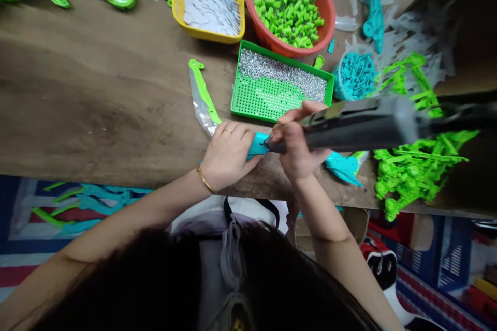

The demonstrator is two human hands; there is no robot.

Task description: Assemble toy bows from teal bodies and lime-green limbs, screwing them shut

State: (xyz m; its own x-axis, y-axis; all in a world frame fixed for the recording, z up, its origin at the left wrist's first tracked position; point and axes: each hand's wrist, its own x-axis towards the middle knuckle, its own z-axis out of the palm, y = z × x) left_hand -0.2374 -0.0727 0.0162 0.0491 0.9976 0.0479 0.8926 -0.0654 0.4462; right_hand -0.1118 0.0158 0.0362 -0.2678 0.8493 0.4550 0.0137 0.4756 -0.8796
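Observation:
My left hand (230, 152) is closed over a turquoise plastic part (256, 146) and presses it against the wooden table (97, 114). In my right hand (301, 147) is a dark electric screwdriver (357, 123), held almost level, its tip touching the turquoise part. A clear and green curved blade-shaped piece (204, 94) extends beyond my left fingers; whether it joins the part under the hand is hidden. Right of my right wrist lies another turquoise piece (344, 166) with a green end. Just ahead of both hands sits a green perforated tray (267, 97) of small silver screws.
Behind the tray stand a yellow bin (207, 35) of thin white-and-metal pieces and a red bowl (254, 20) of small green parts. A clear tub (378, 75) holds turquoise bits. Green plastic parts (407, 170) pile up at right. A cable runs from the screwdriver's rear.

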